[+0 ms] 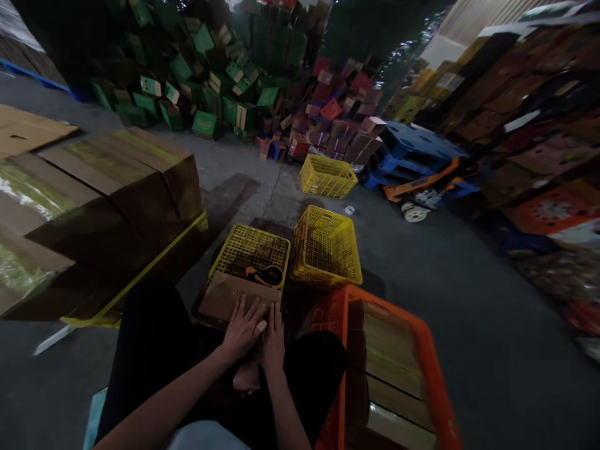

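A yellow lattice crate (255, 242) carries a cardboard piece (220, 296) on its near part and, just beyond, a black-and-orange tape dispenser (272, 275).

Bare forearms (173, 390) reach forward between the parted knees (323, 359). The left hand (244, 329) lies palm down — fingers straight and slightly spread, thumb pointing inward — while the right hand (273, 337) sits just beside it, fingers extended.

Dim throughout — white glare on yellowish translucent packing tape (32, 199); soft shadows on grey concrete floor (403, 262) — edges stretched, far right blurred.
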A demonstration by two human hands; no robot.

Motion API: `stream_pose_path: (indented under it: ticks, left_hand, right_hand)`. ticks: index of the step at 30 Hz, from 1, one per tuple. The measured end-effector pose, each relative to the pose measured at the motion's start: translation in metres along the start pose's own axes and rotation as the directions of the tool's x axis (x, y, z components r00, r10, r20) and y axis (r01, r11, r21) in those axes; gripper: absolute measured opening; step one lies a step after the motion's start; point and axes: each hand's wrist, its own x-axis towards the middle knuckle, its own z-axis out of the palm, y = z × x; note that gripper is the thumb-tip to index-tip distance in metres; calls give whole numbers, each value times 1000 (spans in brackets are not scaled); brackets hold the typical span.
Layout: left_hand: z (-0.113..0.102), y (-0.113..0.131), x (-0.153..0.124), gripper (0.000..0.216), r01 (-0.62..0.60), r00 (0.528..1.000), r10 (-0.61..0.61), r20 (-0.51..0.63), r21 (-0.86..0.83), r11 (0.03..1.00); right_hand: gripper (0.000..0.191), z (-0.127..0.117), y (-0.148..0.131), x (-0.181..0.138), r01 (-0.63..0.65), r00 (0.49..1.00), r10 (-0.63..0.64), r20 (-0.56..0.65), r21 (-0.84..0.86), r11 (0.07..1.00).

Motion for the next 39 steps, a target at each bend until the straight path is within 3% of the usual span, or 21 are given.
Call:
stream_pose_path:
  ticks: [5,9,20,30,34,39]
  left_hand:
    - [-9,-14,-5,58,-92,995,93,35,-48,995]
    - [-20,-32,-10,61,-85,994,88,60,-50,995]
    - [-42,-82,-41,65,157,987,-157,-16,1,988]
    - [-39,-79,-17,64,419,906,-418,-68,8,908]
    - [-28,-92,-14,64,313,944,-312,-108,-12,950]
    - [-17,-106,-18,62,216,963,-227,-144,-83,973]
  right_hand:
    - [58,-2,-6,-1,-127,984,135,112,-77,989]
    - [59,-5,-13,1,-159,978,173,118,-119,980]
    - [60,-8,-14,5,-158,979,172,112,-124,980]
    - [60,-16,-20,10,-162,979,181,91,-187,969]
    - [62,-11,-30,11,-122,991,131,36,-187,975]
    - [65,5,-65,7,18,1000,-16,20,-99,995]
